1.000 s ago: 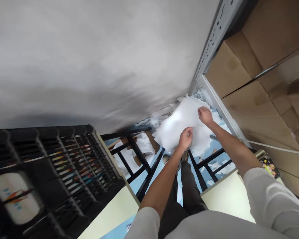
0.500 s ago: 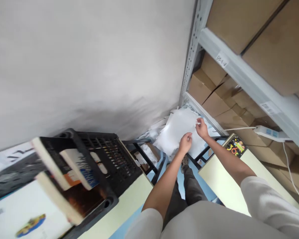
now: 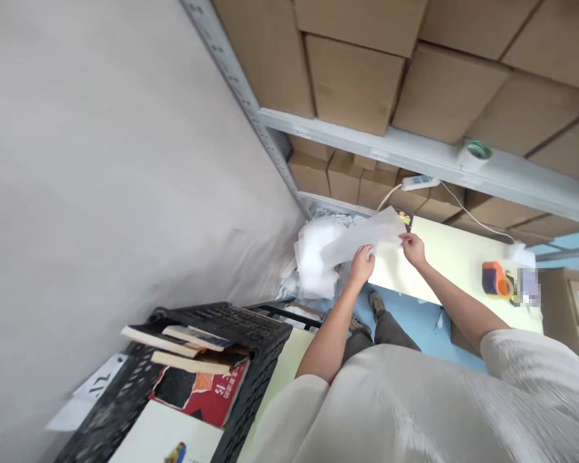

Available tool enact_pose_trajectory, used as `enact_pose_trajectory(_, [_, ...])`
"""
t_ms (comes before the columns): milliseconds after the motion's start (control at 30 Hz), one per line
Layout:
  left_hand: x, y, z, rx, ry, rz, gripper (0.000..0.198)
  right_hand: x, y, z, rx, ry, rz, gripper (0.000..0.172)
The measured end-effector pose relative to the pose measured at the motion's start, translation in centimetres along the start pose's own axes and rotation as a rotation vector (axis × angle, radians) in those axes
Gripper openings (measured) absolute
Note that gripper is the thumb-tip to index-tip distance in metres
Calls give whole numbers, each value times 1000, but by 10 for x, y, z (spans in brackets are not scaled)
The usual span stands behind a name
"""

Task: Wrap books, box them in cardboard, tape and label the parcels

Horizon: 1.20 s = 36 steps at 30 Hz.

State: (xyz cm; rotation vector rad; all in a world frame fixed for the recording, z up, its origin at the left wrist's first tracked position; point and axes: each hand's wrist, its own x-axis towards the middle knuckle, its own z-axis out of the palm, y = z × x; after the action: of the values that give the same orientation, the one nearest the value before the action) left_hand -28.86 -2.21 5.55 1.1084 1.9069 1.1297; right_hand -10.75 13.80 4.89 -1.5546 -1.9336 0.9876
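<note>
I have a thin, white, translucent sheet (image 3: 354,242) between my two hands, stretched level with the left end of the pale yellow flat surface (image 3: 456,257). My right hand (image 3: 412,248) has its thumb and fingertips pinched together on the sheet's right end, above the surface. My left hand (image 3: 363,262) is closed on the sheet's near edge, thumb against the curled fingers. The sheet's left part overlaps, in view, a messy pile of white paper sheets (image 3: 313,254) beyond the surface's left end; I cannot tell whether they touch, nor what holds the pile up.

Near the far left corner of the surface, partly behind the sheet, shows a dark printed item with yellow patches (image 3: 406,218). Toward the right end stands an orange-and-purple tape dispenser (image 3: 495,280), well apart from my right hand.

Past the far edge is a grey metal shelf rack (image 3: 328,130) packed with brown cardboard boxes (image 3: 354,77). A roll of tape with a green core (image 3: 475,154) sits on its beam, and a white power strip (image 3: 419,182) hangs below.

To my left, a black plastic crate (image 3: 265,329) contains books, among them a red-covered book (image 3: 212,395) and a white-covered book (image 3: 166,431). My shoes (image 3: 377,305) are on the blue floor (image 3: 419,325).
</note>
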Motion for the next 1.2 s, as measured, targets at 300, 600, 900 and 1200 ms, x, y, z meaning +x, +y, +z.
enact_pose_trajectory(300, [-13,37,83,417,-406,24,53,-62,96,-105,-24,80,214,36])
enact_pose_trajectory(600, [-24,38,168,733,-570,-65,65,-82,183,-158,-103,-37,335,40])
enact_pose_trajectory(900, [-20,32,188,848,-530,-161,65,-95,224,-177,-286,-178,287,40])
enact_pose_trajectory(1200, [3,18,156,889,-541,-129,65,-97,184,-137,-437,-372,79,44])
